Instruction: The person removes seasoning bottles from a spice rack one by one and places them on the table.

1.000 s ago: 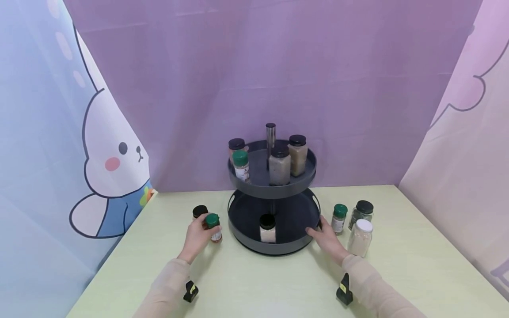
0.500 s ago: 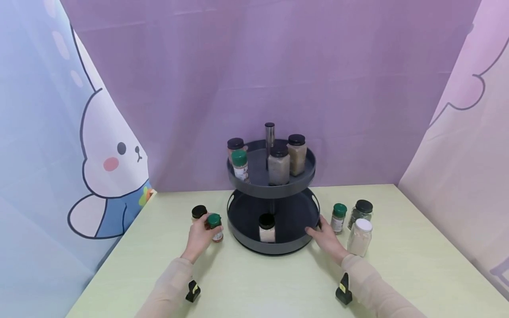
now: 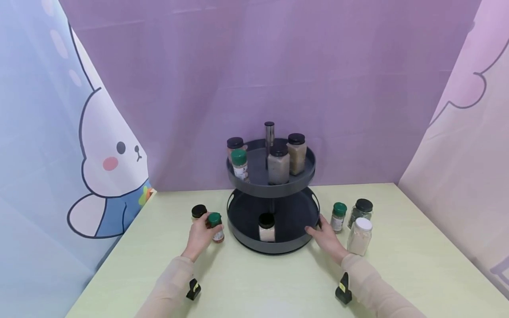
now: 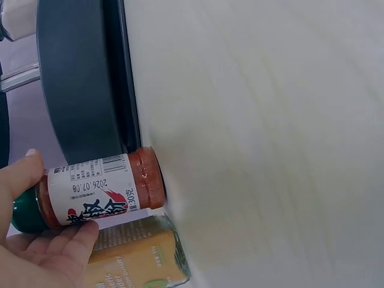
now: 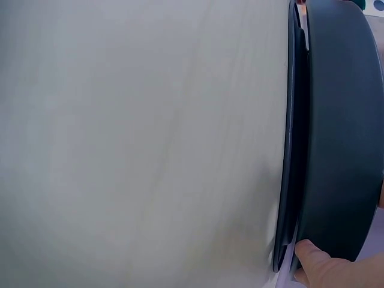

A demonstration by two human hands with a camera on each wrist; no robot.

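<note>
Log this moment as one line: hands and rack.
left hand: holds green-capped jar, red contents | right hand: grips lower tray | lower tray: one black-lidded jar | upper tray: four jars

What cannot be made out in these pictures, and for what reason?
Left wrist view: full label of the yellowish jar, covered by the left hand and cut by the bottom edge.
Head view: on the upper tray, lower body of the back-left jar, behind the green-lidded jar.
Head view: back of the lower tray, blocked by the upper tray.

Lwr tray (image 3: 274, 247) in all 3 cams
</note>
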